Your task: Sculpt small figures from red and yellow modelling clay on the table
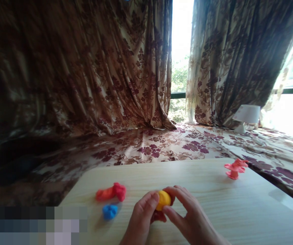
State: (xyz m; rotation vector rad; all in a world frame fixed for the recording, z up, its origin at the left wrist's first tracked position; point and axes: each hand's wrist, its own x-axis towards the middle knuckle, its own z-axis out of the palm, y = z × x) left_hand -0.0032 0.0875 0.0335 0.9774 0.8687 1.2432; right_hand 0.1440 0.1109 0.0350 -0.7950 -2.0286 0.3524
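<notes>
Both hands are engaged on a single item, a rounded yellow lump (164, 200), located over the near middle part of the pale, wood-grained desk (238, 211). The left hand (141, 214) grips the lump from its left side, the thumb pressed against its edge; the right hand (192, 214) grasps it from the opposite side, thumb and forefinger spread around it. The undersides of the fingers are partly hidden, and the clearance between lump and desk cannot be determined. To the left of the hands, apart from them, lies an elongated red piece (104, 194) with a crumpled pinkish-red lump (120, 191) against its right end. A small blue lump (110, 212) sits just in front of these. Near the far right corner of the desk stands a coral-pink modelled piece (234, 169) with a flared base and an irregular top. Beyond the desk, a floral cloth (172, 144) covers the surface behind, bearing a white-shaded lamp (247, 114) at right, before patterned curtains (126, 68).
</notes>
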